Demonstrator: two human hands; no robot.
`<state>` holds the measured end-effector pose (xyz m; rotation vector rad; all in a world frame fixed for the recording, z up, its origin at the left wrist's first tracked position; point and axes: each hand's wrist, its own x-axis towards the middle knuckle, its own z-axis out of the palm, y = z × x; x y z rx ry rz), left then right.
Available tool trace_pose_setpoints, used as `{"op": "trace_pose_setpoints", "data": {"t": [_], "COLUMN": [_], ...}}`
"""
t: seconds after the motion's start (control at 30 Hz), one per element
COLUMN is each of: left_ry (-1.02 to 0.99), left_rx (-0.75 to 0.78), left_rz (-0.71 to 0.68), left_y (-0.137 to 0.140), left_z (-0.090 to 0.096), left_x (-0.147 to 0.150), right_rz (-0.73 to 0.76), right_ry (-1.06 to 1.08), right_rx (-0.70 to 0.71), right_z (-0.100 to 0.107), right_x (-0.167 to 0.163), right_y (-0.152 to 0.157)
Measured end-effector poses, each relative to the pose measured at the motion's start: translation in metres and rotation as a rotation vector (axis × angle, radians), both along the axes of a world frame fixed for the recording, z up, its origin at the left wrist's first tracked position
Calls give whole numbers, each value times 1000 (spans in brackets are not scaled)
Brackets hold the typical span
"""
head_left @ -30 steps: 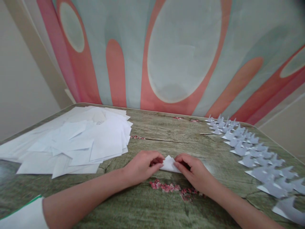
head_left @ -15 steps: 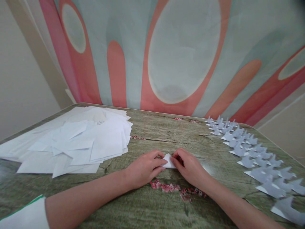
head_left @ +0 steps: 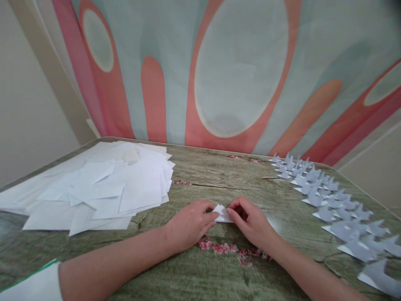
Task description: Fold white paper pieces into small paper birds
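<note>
A small folded piece of white paper (head_left: 223,215) is between my two hands, just above or on the wood-patterned table (head_left: 216,171); I cannot tell which. My left hand (head_left: 194,221) pinches its left end between thumb and fingers. On its right side, my right hand (head_left: 249,218) grips the paper with thumb and forefinger, the other fingers curled in. The paper's top edge shows two small peaks, and its bottom edge is straight. Fingertips hide both of its ends.
A wide, messy pile of white paper sheets (head_left: 140,188) covers the table's left side. Rows of folded white paper figures (head_left: 326,212), with upright points, line the right side. Behind the table hangs a printed red and grey-blue backdrop (head_left: 175,83).
My right hand has shifted slightly outward along the paper, and more of the paper shows. Two peaks now appear on its top edge where one showed. The left hand keeps its hold.
</note>
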<state>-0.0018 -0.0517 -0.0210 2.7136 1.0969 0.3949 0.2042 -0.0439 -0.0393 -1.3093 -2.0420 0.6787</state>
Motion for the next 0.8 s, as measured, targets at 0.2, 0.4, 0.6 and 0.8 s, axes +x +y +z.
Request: {"op": "trace_pose_setpoints", "data": {"t": [0.2,0.4,0.6,0.8], "left_ry": [4,-134,-476,-439], "left_rx": [63,-76,-489,-762], "left_rz": [3,30,251,359], "left_y": [-1,-2,7,36], "left_z": [2,4,9,14], "left_x": [0,0,0,2], "right_rz": [73,131,173,180], "right_ry": [72,141,139,151], "right_rx": [0,33,47,50], "right_z": [-2,-1,2,2], "right_x": [5,3,2,2], "right_y": [-8,-7,-9,-8]}}
